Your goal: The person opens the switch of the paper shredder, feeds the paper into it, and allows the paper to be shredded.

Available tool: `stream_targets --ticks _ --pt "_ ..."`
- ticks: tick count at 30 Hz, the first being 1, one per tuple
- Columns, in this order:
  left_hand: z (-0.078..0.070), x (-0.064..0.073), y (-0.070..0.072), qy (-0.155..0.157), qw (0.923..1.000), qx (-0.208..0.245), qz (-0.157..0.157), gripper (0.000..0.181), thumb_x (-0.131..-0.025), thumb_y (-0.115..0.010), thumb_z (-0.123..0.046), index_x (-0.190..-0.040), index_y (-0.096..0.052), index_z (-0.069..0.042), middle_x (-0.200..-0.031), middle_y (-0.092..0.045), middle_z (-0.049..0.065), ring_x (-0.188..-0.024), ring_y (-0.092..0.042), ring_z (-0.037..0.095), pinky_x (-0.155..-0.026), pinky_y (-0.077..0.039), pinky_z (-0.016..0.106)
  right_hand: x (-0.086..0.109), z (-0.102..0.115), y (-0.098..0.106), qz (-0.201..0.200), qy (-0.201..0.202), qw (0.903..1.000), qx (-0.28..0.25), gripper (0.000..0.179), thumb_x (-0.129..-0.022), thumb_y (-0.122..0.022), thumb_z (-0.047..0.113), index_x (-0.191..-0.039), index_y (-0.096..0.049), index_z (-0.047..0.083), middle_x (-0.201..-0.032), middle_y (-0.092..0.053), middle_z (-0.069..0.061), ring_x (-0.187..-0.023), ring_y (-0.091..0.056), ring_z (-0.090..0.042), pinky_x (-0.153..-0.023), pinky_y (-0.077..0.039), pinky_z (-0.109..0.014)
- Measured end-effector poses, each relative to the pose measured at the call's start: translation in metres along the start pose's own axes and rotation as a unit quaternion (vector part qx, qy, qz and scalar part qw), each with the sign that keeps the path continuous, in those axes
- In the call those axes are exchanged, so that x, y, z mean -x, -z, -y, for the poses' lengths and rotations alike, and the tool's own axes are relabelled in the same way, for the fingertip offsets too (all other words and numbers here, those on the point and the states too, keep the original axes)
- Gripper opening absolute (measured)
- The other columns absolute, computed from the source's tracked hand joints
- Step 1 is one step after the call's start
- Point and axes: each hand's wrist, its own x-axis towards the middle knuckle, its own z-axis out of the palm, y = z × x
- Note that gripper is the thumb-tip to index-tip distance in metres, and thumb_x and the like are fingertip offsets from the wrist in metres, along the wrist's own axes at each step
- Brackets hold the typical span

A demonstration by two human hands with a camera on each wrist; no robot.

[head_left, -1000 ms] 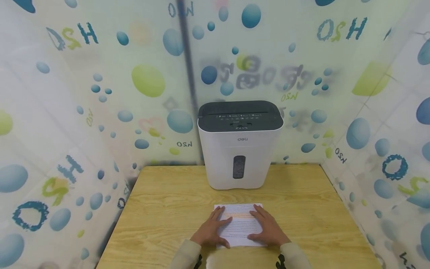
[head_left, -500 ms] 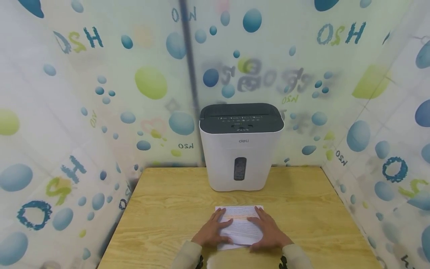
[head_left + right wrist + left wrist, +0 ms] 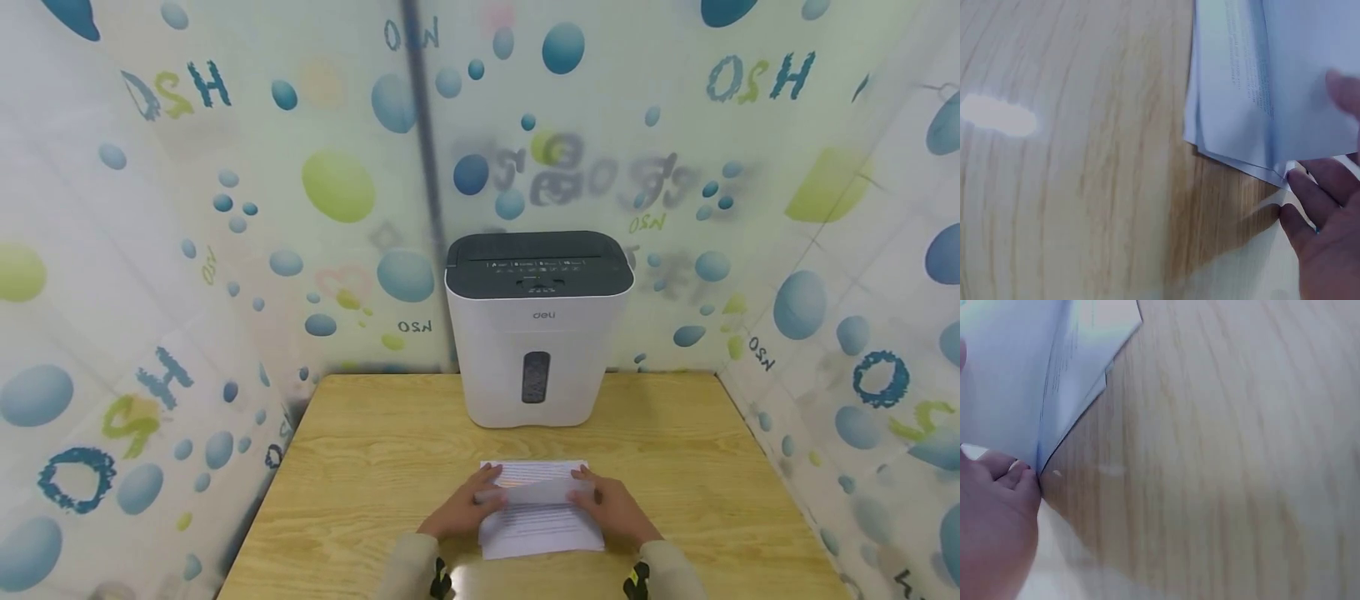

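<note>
A small pile of printed paper sheets (image 3: 542,533) lies on the wooden table. The top sheet (image 3: 538,492) has its near edge lifted and turned over, so a pale strip of its back shows across the middle. My left hand (image 3: 461,507) pinches that sheet at its left side. At its right side my right hand (image 3: 617,508) holds it, thumb on top. In the left wrist view the sheet bends sharply by the fingertips (image 3: 1025,478). The right wrist view shows the curled part (image 3: 1310,94) raised over the other sheets, whose edges are slightly offset.
Behind the paper stands a white shredder (image 3: 566,367) with a dark top, near the table's back edge. Patterned curtains (image 3: 337,292) enclose the wooden table (image 3: 375,467) at the back and both sides.
Earlier both hands lay spread flat on the pile. The top sheet has slid up from the sheets below, its near edge now turned over away from me, and the fingers have curled around it.
</note>
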Motion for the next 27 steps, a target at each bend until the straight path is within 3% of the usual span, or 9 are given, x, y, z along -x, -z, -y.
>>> stream_targets --ticks 3,6,9,12,15,17,23,27 --pt "0.002 0.001 0.0 0.012 0.9977 0.058 -0.033 0.052 -0.104 -0.06 -0.038 -0.145 -0.057 -0.006 -0.161 -0.036 0.028 -0.151 -0.028 0.05 -0.121 -0.023 0.066 -0.001 0.001 -0.001 -0.044 -0.019 0.9986 -0.025 0.038 -0.096 -0.072 0.036 -0.123 -0.074 0.009 -0.121 -0.075 -0.01 -0.114 -0.07 -0.025 -0.103 -0.054 -0.043" --pt "0.003 0.0 0.0 0.007 0.9935 0.089 -0.071 0.038 -0.104 -0.061 -0.03 -0.13 -0.068 -0.004 -0.15 -0.052 0.027 -0.142 -0.047 0.046 -0.117 -0.039 0.054 -0.003 0.004 -0.002 -0.065 -0.034 0.9968 -0.031 0.031 -0.097 -0.071 0.034 -0.117 -0.076 0.011 -0.108 -0.078 -0.001 -0.097 -0.069 -0.011 -0.091 -0.056 -0.032" --pt "0.004 -0.001 0.0 0.011 0.9884 0.108 -0.107 0.031 -0.103 -0.061 -0.025 -0.119 -0.073 -0.001 -0.129 -0.07 0.022 -0.115 -0.068 0.029 -0.097 -0.056 0.034 -0.005 0.007 -0.002 -0.074 -0.046 0.9957 -0.032 0.025 -0.1 -0.067 0.036 -0.107 -0.078 0.014 -0.096 -0.075 0.004 -0.083 -0.062 -0.006 -0.078 -0.052 -0.024" --pt "0.004 -0.001 0.0 0.013 0.9852 0.11 -0.131 0.028 -0.103 -0.063 -0.022 -0.114 -0.073 0.001 -0.108 -0.076 0.016 -0.09 -0.066 0.01 -0.078 -0.053 0.021 -0.007 0.009 -0.001 -0.081 -0.053 0.9948 -0.03 0.028 -0.103 -0.063 0.037 -0.091 -0.076 0.015 -0.083 -0.068 0.004 -0.073 -0.054 -0.007 -0.068 -0.043 -0.022" --pt "0.004 -0.001 0.0 0.01 0.9832 0.097 -0.155 0.024 -0.1 -0.066 -0.02 -0.107 -0.075 0.001 -0.102 -0.077 0.014 -0.083 -0.061 0.004 -0.073 -0.052 0.019 -0.01 0.012 0.001 -0.095 -0.046 0.9941 -0.023 0.033 -0.102 -0.064 0.036 -0.08 -0.07 0.013 -0.078 -0.063 0.003 -0.071 -0.051 -0.007 -0.067 -0.04 -0.023" --pt "0.003 -0.002 0.0 0.006 0.9812 0.085 -0.174 0.021 -0.098 -0.069 -0.019 -0.103 -0.077 0.0 -0.103 -0.077 0.013 -0.086 -0.064 0.006 -0.076 -0.053 0.02 -0.011 0.013 0.002 -0.107 -0.046 0.9929 -0.025 0.03 -0.1 -0.068 0.035 -0.079 -0.071 0.012 -0.08 -0.067 0.002 -0.073 -0.054 -0.008 -0.068 -0.043 -0.022" --pt "-0.006 -0.005 0.003 -0.008 0.9751 0.062 -0.213 0.02 -0.094 -0.075 -0.02 -0.105 -0.08 -0.004 -0.113 -0.077 0.014 -0.11 -0.072 0.025 -0.089 -0.057 0.024 -0.013 0.018 0.009 -0.144 -0.057 0.9867 -0.047 0.017 -0.094 -0.076 0.028 -0.102 -0.081 0.014 -0.103 -0.079 -0.004 -0.089 -0.067 -0.01 -0.073 -0.053 -0.022" --pt "-0.017 -0.009 0.009 -0.007 0.9709 0.074 -0.228 0.018 -0.092 -0.077 -0.019 -0.104 -0.08 -0.006 -0.107 -0.079 0.012 -0.098 -0.073 0.02 -0.081 -0.058 0.023 -0.016 0.021 0.016 -0.166 -0.042 0.9828 -0.068 0.02 -0.092 -0.077 0.02 -0.109 -0.08 0.011 -0.108 -0.079 -0.009 -0.096 -0.072 -0.019 -0.076 -0.057 -0.024"
